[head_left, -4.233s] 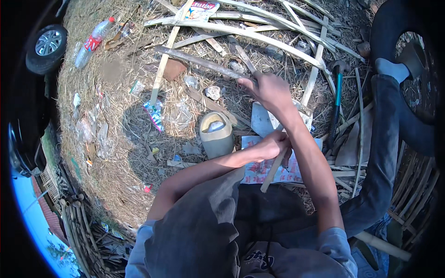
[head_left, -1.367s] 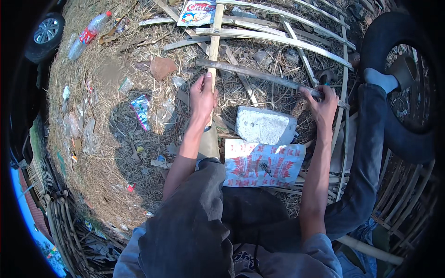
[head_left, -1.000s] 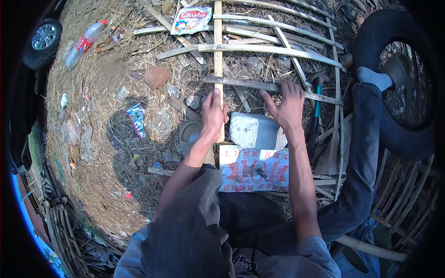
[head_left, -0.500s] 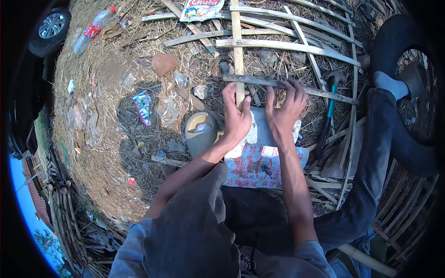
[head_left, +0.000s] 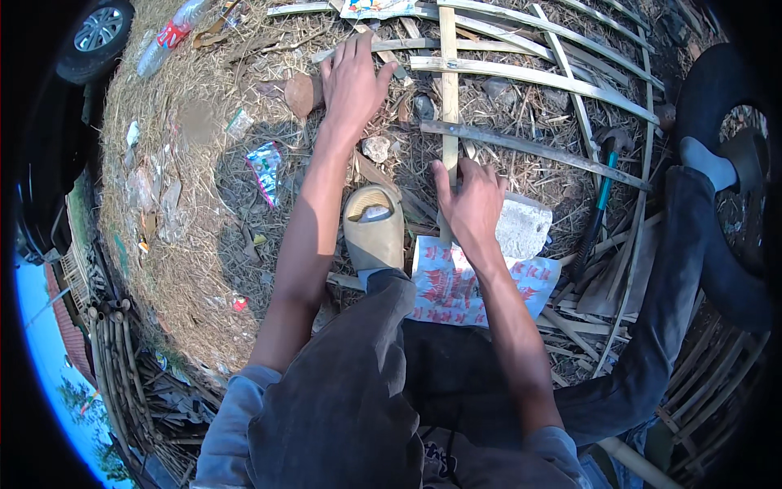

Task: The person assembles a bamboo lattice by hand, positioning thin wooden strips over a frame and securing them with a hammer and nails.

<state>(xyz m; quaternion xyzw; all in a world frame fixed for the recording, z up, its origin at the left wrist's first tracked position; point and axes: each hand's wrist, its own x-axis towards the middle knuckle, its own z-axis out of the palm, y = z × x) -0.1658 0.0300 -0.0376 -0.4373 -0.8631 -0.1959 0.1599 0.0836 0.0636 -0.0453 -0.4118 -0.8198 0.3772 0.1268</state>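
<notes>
My left hand (head_left: 356,85) is stretched forward with thumb and fingers apart, its fingertips over a thin bamboo slat (head_left: 414,44). Nothing shows in its grasp. My right hand (head_left: 474,204) is around the near end of an upright-running bamboo slat (head_left: 450,98), thumb on one side and fingers on the other. Across that slat lie a pale crosspiece (head_left: 529,76) and, nearer my right hand, a darker weathered strip (head_left: 529,145). Under and beside my right hand are a pale block (head_left: 523,226) and a white sheet with red print (head_left: 444,281).
A hammer with a teal handle (head_left: 604,192) lies right of my right hand. My sandalled foot (head_left: 373,232) stands left of the sheet. Beyond are a plastic bottle (head_left: 171,34), a flat brown stone (head_left: 303,94), a wrapper (head_left: 265,171) and a tyre (head_left: 717,94).
My left hand has let go of the upright-running slat and moved forward and left. My right hand has shifted from the dark strip to the slat's near end. The view has shifted slightly.
</notes>
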